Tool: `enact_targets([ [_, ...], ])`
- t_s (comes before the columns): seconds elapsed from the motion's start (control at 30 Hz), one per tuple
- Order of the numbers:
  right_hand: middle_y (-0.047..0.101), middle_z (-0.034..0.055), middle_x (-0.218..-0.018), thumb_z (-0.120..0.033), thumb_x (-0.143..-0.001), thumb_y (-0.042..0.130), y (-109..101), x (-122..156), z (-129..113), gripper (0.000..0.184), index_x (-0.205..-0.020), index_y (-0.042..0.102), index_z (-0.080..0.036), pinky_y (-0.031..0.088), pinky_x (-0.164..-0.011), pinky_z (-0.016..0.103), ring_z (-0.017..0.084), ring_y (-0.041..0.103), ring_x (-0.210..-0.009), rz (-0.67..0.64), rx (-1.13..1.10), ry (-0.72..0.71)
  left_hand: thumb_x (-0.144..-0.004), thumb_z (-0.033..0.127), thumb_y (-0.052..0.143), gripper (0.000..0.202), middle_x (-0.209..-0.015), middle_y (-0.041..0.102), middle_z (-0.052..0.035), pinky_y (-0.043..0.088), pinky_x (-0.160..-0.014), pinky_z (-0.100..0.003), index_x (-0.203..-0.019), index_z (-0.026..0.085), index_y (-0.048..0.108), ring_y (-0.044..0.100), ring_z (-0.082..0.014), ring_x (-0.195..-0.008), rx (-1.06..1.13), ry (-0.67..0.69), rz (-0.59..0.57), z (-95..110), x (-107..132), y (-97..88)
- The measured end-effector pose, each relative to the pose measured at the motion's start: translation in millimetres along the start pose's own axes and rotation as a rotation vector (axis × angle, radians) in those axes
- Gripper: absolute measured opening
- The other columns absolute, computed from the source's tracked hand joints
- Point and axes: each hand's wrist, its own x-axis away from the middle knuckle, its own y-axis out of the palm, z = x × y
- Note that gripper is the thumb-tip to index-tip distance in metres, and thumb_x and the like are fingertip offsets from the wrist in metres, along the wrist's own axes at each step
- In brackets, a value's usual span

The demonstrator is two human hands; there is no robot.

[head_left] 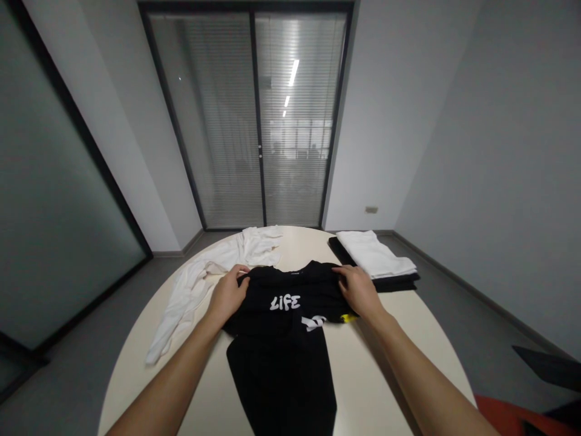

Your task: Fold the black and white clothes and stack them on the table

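Plainly, both hands [293,293] grip a black shirt [284,345] printed "LIFE".

Grey walls [476,121] and floor [454,315] surround a round pale table [372,363] before blind-covered glass doors [254,121] reflecting ceiling lights.

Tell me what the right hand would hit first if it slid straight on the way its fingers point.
The right hand points up and left across the black T-shirt. It would probably run along the shirt's collar edge first, then bare table; depth is hard to judge.
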Motion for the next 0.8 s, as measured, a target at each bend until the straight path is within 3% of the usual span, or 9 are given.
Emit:
enact_targets([
  [0.17,0.065,0.0124,-0.130,-0.020,-0.094,0.051,-6,0,-5,0.039,-0.129,0.066,-0.013,0.046,-0.099,0.041,0.029,0.057,-0.115,0.157,0.030,0.039,-0.087,0.029,0.053,0.018,-0.104,0.074,-0.0059,0.051,-0.088,-0.033,-0.102,0.023,0.061,0.070,-0.0235,-0.102,0.105,0.019,0.287,0,-8,-14.5],
  [0.3,0.062,0.0117,-0.136,-0.024,-0.096,0.049,-7,1,-9,0.040,-0.133,0.063,-0.016,0.046,-0.097,0.044,0.029,0.055,-0.119,0.188,0.057,0.069,-0.087,0.026,0.051,0.016,-0.100,0.074,-0.0042,0.051,-0.091,-0.032,-0.099,0.023,0.061,0.071,-0.0217,-0.099,0.141,0.016,0.349,-11,-13,-21.8],
  [0.43,0.066,0.0102,-0.131,-0.027,-0.096,0.051,-5,3,-9,0.036,-0.127,0.068,-0.019,0.044,-0.094,0.049,0.032,0.054,-0.119,0.148,0.125,0.112,-0.085,0.017,0.041,0.029,-0.104,0.074,-0.0032,0.049,-0.097,-0.035,-0.088,0.023,0.069,0.068,-0.0222,-0.103,-0.039,-0.012,0.298,-23,-15,-24.5],
  [0.53,0.072,0.0084,-0.120,-0.027,-0.095,0.054,-8,4,-9,0.029,-0.114,0.075,-0.020,0.045,-0.091,0.047,0.033,0.054,-0.114,0.094,0.160,0.107,-0.084,0.016,0.041,0.032,-0.104,0.073,-0.0049,0.048,-0.097,-0.035,-0.088,0.022,0.072,0.066,-0.0238,-0.104,-0.241,0.007,0.249,-20,-11,-23.3],
  [0.63,0.074,0.0082,-0.115,-0.023,-0.094,0.054,-12,3,-11,0.028,-0.110,0.077,-0.019,0.047,-0.090,0.040,0.029,0.056,-0.107,0.054,0.155,0.071,-0.089,0.025,0.049,0.030,-0.102,0.073,-0.0081,0.049,-0.092,-0.037,-0.106,0.020,0.072,0.065,-0.0279,-0.102,-0.465,0.044,0.153,-8,-4,-18.2],
  [0.73,0.073,0.0073,-0.114,-0.022,-0.094,0.054,-17,3,-16,0.027,-0.109,0.076,-0.020,0.049,-0.087,0.034,0.025,0.061,-0.104,0.013,0.134,0.093,-0.092,0.038,0.055,0.048,-0.098,0.075,-0.0117,0.048,-0.088,-0.043,-0.136,0.020,0.060,0.067,-0.0333,-0.099,-0.663,0.041,0.004,0,4,-11.0],
  [0.8,0.073,0.0066,-0.114,-0.022,-0.095,0.054,-20,4,-21,0.026,-0.109,0.075,-0.022,0.050,-0.082,0.031,0.023,0.063,-0.104,-0.023,0.134,0.125,-0.094,0.045,0.053,0.055,-0.099,0.075,-0.0160,0.047,-0.088,-0.046,-0.142,0.020,0.056,0.067,-0.0364,-0.100,-0.759,0.003,-0.061,0,6,-6.8],
])
